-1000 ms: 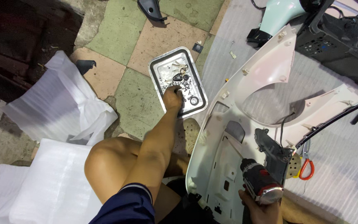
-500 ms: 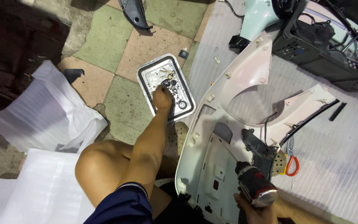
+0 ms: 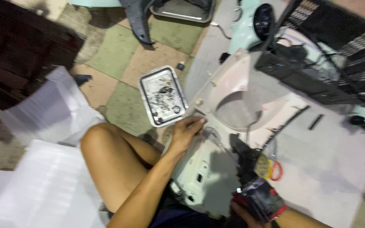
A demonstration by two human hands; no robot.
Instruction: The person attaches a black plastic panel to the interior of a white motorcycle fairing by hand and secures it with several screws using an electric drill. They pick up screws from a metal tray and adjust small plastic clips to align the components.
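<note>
Your left hand is resting on the edge of the pale pink scooter body panel, fingers curled loosely over its rim, so the grip is a light hold on the panel and not a hard pinch. I can't tell whether there's a small part tucked under the fingertips, it's too blurry.

Your right hand is down at the bottom of the panel, mostly hidden, wrapped around the handle of the cordless drill, the black and red one, which points up across the panel's inner face.

Everything else, taking the panel as the landmark:
- The metal parts tray sits on the floor just off the panel's left edge, right above your left hand, with a few small dark bits of hardware in it.
- A red loop of cable lies against the panel's right side, near the drill.
- A black plastic crate is up and to the right of the panel, with a mint green scooter part beside it.
- White foam wrap is piled well off to the left, past your bare knee.
</note>
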